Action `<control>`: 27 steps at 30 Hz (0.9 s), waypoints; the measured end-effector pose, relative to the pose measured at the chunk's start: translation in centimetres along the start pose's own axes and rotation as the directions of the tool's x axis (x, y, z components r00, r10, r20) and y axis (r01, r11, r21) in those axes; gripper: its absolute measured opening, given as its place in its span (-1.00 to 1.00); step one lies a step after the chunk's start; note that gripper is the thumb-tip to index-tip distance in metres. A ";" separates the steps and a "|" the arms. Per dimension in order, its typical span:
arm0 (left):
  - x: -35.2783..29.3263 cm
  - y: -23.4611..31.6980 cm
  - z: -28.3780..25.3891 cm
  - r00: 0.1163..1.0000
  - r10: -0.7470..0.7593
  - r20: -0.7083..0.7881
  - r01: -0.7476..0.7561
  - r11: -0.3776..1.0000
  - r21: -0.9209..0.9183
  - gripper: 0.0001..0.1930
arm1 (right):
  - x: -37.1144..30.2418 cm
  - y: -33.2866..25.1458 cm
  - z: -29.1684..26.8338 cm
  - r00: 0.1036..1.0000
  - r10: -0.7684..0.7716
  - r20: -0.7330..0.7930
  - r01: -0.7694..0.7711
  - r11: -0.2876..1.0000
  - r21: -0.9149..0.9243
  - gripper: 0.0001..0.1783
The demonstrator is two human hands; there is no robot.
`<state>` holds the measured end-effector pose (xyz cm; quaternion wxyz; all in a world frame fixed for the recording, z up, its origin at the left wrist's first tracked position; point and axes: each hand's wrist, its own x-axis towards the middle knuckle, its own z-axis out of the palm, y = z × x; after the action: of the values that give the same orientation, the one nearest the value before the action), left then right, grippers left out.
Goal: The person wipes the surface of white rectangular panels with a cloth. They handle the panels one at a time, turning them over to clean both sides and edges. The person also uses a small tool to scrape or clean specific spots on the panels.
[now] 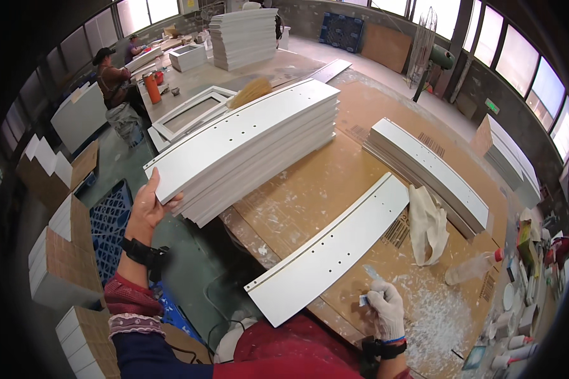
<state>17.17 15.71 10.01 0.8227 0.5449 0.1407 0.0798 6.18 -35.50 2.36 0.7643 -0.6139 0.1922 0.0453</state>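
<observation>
My bare left hand (pixel 146 205) grips the near end of a tall stack of long white drilled panels (pixel 253 142) that lies across the workbench. My right hand (pixel 385 308), in a white glove, holds a small putty knife (pixel 370 273) beside a single white panel (pixel 332 246) lying flat on the cardboard-covered bench (pixel 310 189). The blade points up toward that panel's right edge. White filler scraps (pixel 430 316) are scattered on the cardboard just right of my gloved hand.
A crumpled white cloth (pixel 427 224) and a plastic bottle (pixel 471 268) lie right of the single panel; a second panel stack (pixel 430 167) sits behind them. Small pots crowd the bench's right edge. Two people (pixel 114 79) work at a far table; a blue crate (pixel 110 224) stands below left.
</observation>
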 end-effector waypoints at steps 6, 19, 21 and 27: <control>-1.4 4.7 0.6 0.923 0.095 -0.373 0.208 0.692 0.691 -0.37 | 1.5 -0.4 -2.9 0.995 -0.075 -0.064 0.073 0.997 -0.038 -0.89; -15.3 -17.7 3.0 0.623 -0.709 0.331 0.575 0.702 0.421 -0.63 | 6.6 0.7 -14.1 0.879 -0.429 -0.210 0.281 0.821 -0.498 -0.66; -16.4 -19.8 3.9 0.681 -0.697 0.225 0.576 0.699 0.423 -0.68 | 5.5 -0.4 -13.1 0.731 -0.682 0.021 0.146 0.127 -0.981 -0.60; -17.6 -21.3 6.5 0.734 -0.663 0.147 0.576 0.723 0.382 -0.62 | 4.2 0.7 -4.8 0.710 -0.541 0.451 0.464 -0.123 -0.877 -0.51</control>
<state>2.04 -3.32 -4.60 0.7158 0.5930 0.2121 -0.3015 8.70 -40.61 -0.60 0.1206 -0.9741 -0.1126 -0.1545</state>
